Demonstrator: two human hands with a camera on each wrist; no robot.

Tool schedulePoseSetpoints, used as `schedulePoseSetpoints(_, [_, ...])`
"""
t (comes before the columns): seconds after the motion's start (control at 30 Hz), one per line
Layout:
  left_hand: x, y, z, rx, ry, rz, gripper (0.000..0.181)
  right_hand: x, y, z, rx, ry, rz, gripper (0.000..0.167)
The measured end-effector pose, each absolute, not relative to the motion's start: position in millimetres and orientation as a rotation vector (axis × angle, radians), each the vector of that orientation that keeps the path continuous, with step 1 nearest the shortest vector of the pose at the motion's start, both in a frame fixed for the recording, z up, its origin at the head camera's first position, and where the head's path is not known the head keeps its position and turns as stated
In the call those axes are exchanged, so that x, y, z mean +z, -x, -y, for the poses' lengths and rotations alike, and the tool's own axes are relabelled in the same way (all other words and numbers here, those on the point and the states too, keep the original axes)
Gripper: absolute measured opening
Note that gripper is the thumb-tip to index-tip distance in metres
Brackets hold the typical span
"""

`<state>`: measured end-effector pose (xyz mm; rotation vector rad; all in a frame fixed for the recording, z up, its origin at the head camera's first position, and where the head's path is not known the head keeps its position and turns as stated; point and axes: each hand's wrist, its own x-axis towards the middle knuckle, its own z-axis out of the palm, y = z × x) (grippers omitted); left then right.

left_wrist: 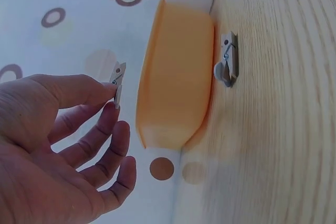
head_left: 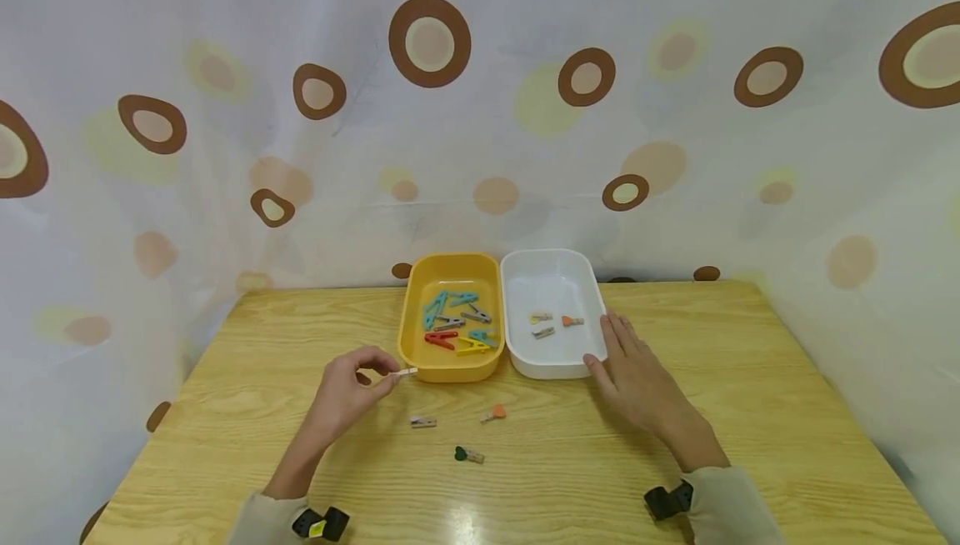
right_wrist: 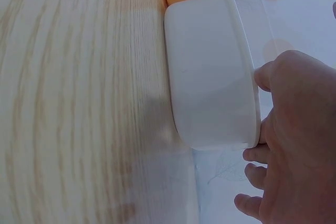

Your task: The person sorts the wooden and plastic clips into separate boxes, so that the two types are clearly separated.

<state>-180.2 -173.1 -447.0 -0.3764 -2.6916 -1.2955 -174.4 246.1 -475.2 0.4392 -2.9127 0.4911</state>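
Observation:
Between thumb and index finger, my left hand (head_left: 347, 393) pinches a small wooden clothespin (left_wrist: 118, 85), held just off the front left corner of the yellow bin (head_left: 450, 373). The left wrist view shows the other fingers loosely bent. My right hand (head_left: 637, 380) rests against the right side of the white bin (head_left: 551, 370), thumb at its front rim and fingers fairly straight. Several plastic clips (head_left: 472, 347) in blue, grey, red and yellow lie in the yellow bin. The white bin holds three small wooden clothespins, one with an orange heart (head_left: 567, 322).
On the wooden table (head_left: 720, 395) in front of the bins lie a clothespin with a whitish piece (head_left: 423, 422), one with an orange heart (head_left: 495, 413) and one with a dark green heart (head_left: 468, 454). A patterned curtain (head_left: 480, 128) hangs behind.

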Motion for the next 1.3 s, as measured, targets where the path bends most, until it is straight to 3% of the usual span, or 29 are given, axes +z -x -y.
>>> schedulePoseSetpoints(1.3, [-427,251,57,-1.497,0.691,2.492,0.006,-472,173,-246,0.482,-0.429,2.912,0.073])
